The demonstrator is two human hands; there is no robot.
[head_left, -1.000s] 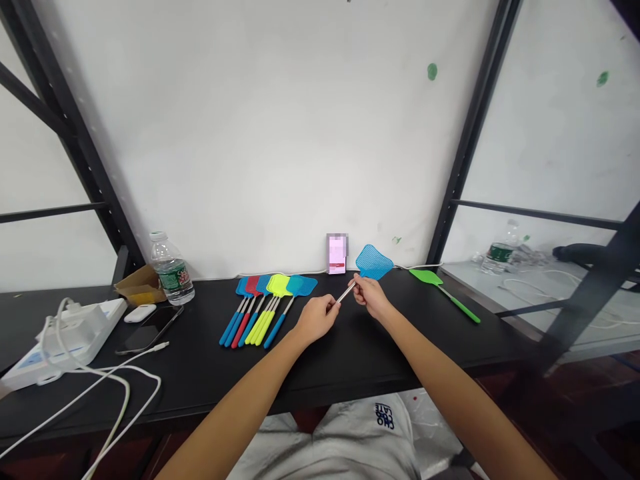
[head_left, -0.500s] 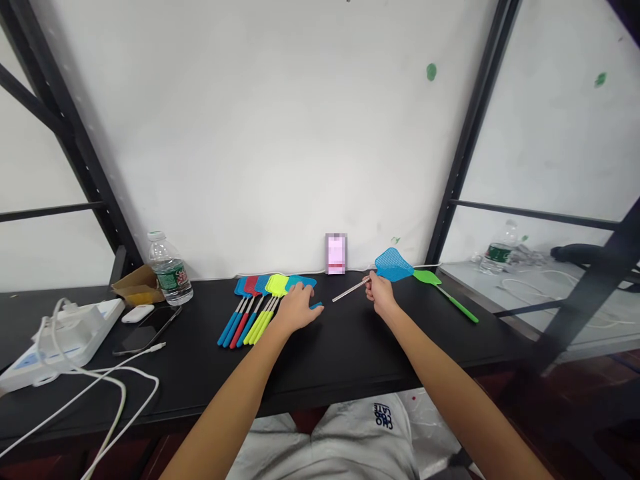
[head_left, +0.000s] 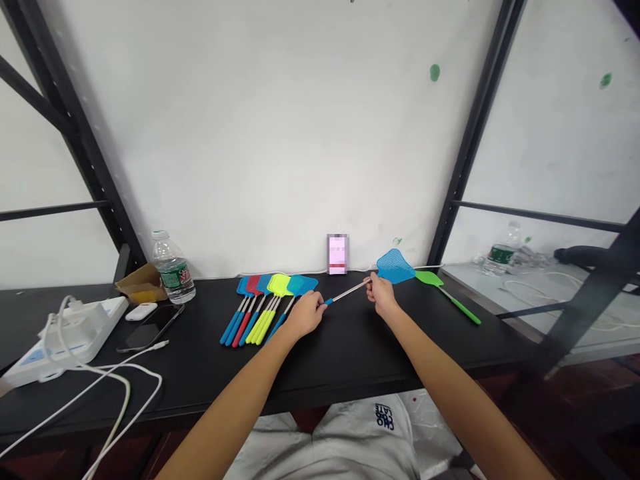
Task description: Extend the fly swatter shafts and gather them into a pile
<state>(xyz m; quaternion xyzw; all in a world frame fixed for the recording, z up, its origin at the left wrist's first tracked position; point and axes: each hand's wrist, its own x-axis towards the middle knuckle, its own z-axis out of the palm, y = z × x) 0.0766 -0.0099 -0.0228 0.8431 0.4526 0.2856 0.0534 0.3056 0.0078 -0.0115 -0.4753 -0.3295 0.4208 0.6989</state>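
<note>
Both hands hold one blue fly swatter (head_left: 396,266) slantwise above the black table. My left hand (head_left: 307,315) is closed around its blue grip, most of which the fingers hide. My right hand (head_left: 381,293) pinches the metal rod just below the blue mesh head. Left of my left hand lies a row of several fly swatters, with blue, red (head_left: 253,285) and yellow (head_left: 279,285) heads pointing to the wall. The nearest one, a blue fly swatter (head_left: 302,285), is partly behind my left hand. A green fly swatter (head_left: 429,279) lies to the right, its head beside the blue mesh.
A phone (head_left: 337,255) with a blurred screen leans on the wall. To the left are a water bottle (head_left: 173,272), a cardboard box (head_left: 142,285), a dark phone (head_left: 150,329), a white case (head_left: 141,311), a power strip (head_left: 107,323) and loose white cables (head_left: 125,400). Black metal posts (head_left: 479,120) frame the table.
My left hand has closed on the blue grip, which now sits on the end of the metal rod. Half a second ago grip and rod were apart. My right hand keeps its place.
</note>
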